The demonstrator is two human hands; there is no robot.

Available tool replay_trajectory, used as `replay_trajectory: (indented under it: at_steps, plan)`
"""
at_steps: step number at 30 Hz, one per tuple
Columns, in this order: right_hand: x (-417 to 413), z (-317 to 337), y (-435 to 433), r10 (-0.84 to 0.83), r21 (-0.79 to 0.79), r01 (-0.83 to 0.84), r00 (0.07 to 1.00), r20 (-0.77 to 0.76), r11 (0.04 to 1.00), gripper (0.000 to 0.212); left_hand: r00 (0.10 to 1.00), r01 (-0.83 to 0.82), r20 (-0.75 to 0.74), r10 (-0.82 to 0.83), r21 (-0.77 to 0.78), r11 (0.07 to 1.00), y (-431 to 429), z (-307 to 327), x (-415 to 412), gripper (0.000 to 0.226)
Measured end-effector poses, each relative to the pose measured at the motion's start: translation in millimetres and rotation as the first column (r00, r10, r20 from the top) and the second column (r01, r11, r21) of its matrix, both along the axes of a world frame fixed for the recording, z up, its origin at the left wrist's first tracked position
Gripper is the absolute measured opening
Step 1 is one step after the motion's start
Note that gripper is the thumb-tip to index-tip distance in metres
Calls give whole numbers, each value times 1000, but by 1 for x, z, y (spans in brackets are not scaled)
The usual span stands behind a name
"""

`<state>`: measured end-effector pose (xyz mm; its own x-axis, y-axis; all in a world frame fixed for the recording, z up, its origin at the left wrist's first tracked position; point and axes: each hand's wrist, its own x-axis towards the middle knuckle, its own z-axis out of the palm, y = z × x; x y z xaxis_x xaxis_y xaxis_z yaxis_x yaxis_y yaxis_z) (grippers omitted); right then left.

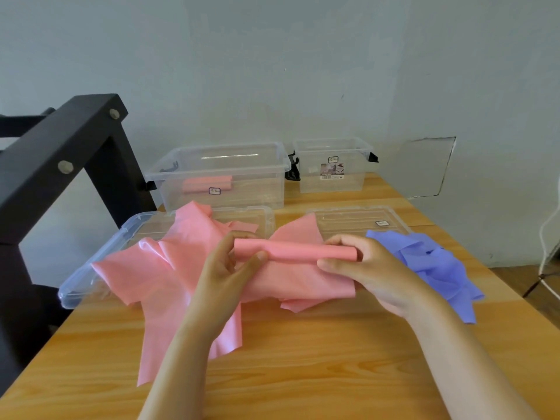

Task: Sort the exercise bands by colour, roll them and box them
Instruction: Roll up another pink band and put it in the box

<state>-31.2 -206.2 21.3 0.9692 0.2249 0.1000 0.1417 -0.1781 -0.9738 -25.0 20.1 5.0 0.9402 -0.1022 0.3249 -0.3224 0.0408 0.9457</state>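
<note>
Both forearms extend forward, converging. Left hand (230,265) pinches one end of the pink roll (297,251), thumb on its near side. Right hand (369,268) curls round the other end.

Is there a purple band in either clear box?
No: the left box holds only a pink roll, and the right box looks empty.

Black frame (54,153) beside wooden table (318,359)
</note>
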Motion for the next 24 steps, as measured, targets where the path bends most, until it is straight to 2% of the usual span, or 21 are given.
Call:
replay_trajectory:
  at_steps: [5, 9, 13, 17, 19, 21, 24]
  plan:
    - [-5, 6, -5, 30, 52, -26, 996, -81, 998, 25, 999, 30, -19, -29, 32, 999, 0, 3, -4, 32]
    - [-2, 4, -5, -22, 53, 25, 998, -63, 998, 19, 999, 44, -25, -42, 43, 998, -3, -1, -3, 15]
    - [-2, 3, -3, -33, 58, 38, 996, -77, 998, 25, 999, 22, -34, -21, 44, 999, -3, -4, -1, 12]
    - [-1, 3, -1, -77, 77, 75, 997, 20, 994, 15, 998, 30, -50, -27, 42, 999, -1, -5, -2, 19]
    - [-1, 4, 0, -77, 55, 74, 995, 56, 996, 21, 999, 8, -54, -5, 47, 999, 0, -6, -1, 18]
    - [-1, 3, 1, -68, 63, 66, 997, 40, 996, 21, 998, -27, -46, 29, 42, 999, 0, -7, 1, 17]
    - [0, 2, 2, -96, 72, 96, 995, 0, 993, 9, 998, -36, -48, 38, 38, 999, 2, -8, 1, 30]
